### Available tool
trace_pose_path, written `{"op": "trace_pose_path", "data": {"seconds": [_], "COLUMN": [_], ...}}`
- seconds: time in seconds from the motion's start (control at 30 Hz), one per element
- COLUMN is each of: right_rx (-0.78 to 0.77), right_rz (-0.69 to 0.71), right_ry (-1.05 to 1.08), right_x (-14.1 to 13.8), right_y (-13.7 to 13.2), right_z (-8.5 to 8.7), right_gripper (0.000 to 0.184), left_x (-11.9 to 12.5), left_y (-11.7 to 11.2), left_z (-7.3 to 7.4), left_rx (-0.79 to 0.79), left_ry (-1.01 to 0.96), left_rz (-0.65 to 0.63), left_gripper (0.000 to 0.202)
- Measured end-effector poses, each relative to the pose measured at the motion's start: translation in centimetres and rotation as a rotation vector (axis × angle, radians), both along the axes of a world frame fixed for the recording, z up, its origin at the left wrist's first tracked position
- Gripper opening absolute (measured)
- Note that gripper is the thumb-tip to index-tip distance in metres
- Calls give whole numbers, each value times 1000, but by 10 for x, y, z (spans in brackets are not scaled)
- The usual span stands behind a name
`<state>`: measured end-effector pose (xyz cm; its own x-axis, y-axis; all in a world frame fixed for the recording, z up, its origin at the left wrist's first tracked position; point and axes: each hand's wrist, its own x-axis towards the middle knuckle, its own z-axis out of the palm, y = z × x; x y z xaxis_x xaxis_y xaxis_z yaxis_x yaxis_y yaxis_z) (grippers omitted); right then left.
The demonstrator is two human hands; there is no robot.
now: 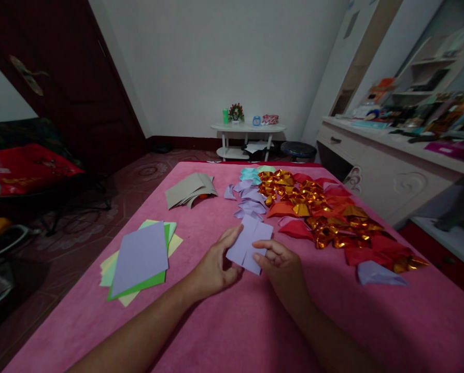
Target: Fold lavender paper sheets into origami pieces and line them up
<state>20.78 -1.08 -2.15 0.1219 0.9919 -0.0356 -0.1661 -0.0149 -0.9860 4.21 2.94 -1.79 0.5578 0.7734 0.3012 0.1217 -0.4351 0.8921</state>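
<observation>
Between my two hands, just above the pink cloth, is a folded sheet of lavender paper (247,241) with a seam down its middle where two flaps meet. My left hand (221,261) grips its left edge, thumb below and fingers along the side. At the right edge, my right hand (280,269) pinches the paper between thumb and fingers. Beyond it lie several folded lavender paper pieces (252,199). To the left sits a stack of coloured paper sheets (140,259), a lavender one on top.
Gold foil folded pieces (290,189) and red folded pieces (296,229) spread over the right side of the pink-covered table (200,331). A fanned stack of grey-brown sheets (191,190) lies at the back left. One lavender folded piece (379,273) rests near the right edge.
</observation>
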Motion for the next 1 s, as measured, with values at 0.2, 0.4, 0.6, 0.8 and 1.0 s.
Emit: {"op": "trace_pose_path", "data": {"seconds": [0.2, 0.4, 0.6, 0.8, 1.0], "right_rx": [-10, 7, 131, 89, 28], "right_rz": [-13, 20, -103, -132, -117], "right_ry": [-3, -7, 31, -29, -129], "right_x": [-1, -2, 3, 10, 11], "right_y": [-1, -2, 4, 9, 8], "right_z": [4, 4, 3, 1, 3], "right_gripper": [23, 26, 52, 46, 28], "left_x": [-3, -3, -3, -2, -4], "left_y": [1, 2, 4, 2, 4], "left_z": [2, 2, 2, 2, -1], "left_rx": [-112, -276, -490, -492, -455], "left_ry": [-80, -184, -202, -123, -82], "left_rz": [-28, 92, 169, 125, 142], "left_gripper": [68, 46, 46, 41, 39]}}
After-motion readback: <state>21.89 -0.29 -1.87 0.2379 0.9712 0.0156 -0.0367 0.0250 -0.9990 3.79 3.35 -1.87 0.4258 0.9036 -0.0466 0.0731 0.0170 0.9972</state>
